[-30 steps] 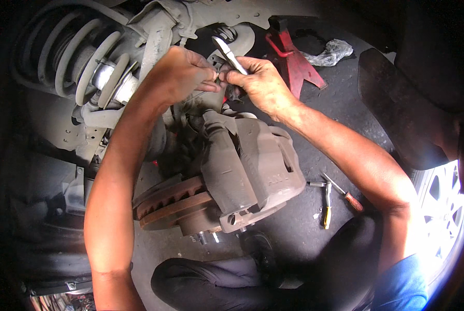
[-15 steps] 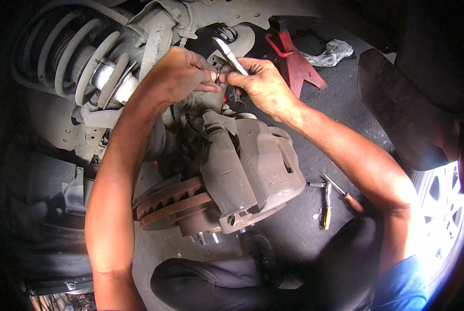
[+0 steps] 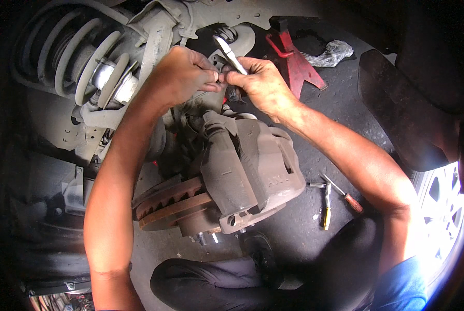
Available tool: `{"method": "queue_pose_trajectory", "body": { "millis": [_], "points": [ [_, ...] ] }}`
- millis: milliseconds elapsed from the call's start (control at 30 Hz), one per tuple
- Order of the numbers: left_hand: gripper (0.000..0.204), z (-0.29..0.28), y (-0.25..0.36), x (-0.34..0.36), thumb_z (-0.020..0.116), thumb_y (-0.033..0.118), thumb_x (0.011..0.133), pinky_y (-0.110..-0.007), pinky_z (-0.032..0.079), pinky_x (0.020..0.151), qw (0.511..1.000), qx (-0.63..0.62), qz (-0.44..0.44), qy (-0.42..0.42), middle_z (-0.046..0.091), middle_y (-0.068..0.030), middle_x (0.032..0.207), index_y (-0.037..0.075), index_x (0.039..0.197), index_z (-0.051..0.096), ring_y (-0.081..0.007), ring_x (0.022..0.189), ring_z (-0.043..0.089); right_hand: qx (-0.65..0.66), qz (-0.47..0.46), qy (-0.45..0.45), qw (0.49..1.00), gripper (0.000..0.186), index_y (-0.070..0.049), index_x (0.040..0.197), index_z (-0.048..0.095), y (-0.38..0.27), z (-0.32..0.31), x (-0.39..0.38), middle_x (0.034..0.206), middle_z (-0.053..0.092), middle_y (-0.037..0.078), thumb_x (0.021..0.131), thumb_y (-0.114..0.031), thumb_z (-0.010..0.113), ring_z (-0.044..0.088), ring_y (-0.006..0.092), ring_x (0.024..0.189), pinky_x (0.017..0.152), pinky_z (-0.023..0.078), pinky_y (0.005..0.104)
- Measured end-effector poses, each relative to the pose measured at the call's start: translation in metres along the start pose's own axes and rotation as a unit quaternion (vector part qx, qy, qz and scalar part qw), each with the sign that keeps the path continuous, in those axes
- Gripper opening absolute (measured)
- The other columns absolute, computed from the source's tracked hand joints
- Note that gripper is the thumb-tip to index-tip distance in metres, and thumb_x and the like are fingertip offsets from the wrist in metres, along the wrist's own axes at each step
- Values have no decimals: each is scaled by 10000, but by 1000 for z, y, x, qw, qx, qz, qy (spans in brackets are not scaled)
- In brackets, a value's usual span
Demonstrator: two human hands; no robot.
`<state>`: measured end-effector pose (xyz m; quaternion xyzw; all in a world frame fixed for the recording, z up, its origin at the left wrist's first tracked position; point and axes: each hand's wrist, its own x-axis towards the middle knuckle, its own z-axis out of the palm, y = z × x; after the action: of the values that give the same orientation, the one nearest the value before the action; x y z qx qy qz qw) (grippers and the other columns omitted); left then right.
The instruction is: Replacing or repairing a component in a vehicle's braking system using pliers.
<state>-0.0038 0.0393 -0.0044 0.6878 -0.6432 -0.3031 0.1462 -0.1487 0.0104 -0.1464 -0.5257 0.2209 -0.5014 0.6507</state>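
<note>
Hands: left hand (image 3: 183, 72) and right hand (image 3: 260, 83) pinch a slim shiny metal tool (image 3: 230, 52).
Below: rough cast brake caliper (image 3: 252, 171), rusty grooved disc (image 3: 172, 205).

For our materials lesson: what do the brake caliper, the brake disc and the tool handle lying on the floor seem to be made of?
Brake caliper: likely cast metal, with a dull grey, grainy surface under grime.
Brake disc: probably iron or steel, with a reddish-brown rusty edge and vent slots.
Tool handle: looks like wood or plastic, reddish-brown and smooth; too small to be sure.
</note>
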Motion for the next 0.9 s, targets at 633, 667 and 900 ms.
{"method": "queue_pose_trajectory", "body": {
  "millis": [633,667,900],
  "points": [
    [270,5,2,3,668,43,929,-324,659,803,997,63,20,33,742,-264,961,-190,1066,653,-284,883,786,106,62,47,991,169,22,974,744,-1,9,1,777,675,24,884,-116,706,554,87,664,630,455,270],
    [275,5,2,3,674,50,926,-325,659,799,998,59,20,32,743,-259,953,-186,1064,655,-283,883,787,106,61,47,991,169,22,974,744,-1,9,1,777,675,24,884,-116,706,554,87,664,630,455,270],
    [267,3,0,5,685,76,924,-325,646,759,996,75,21,32,751,-224,929,-157,1053,672,-262,822,780,97,37,36,994,155,8,976,748,0,8,1,791,687,26,893,-114,702,554,88,682,649,460,274]
  ]
}}
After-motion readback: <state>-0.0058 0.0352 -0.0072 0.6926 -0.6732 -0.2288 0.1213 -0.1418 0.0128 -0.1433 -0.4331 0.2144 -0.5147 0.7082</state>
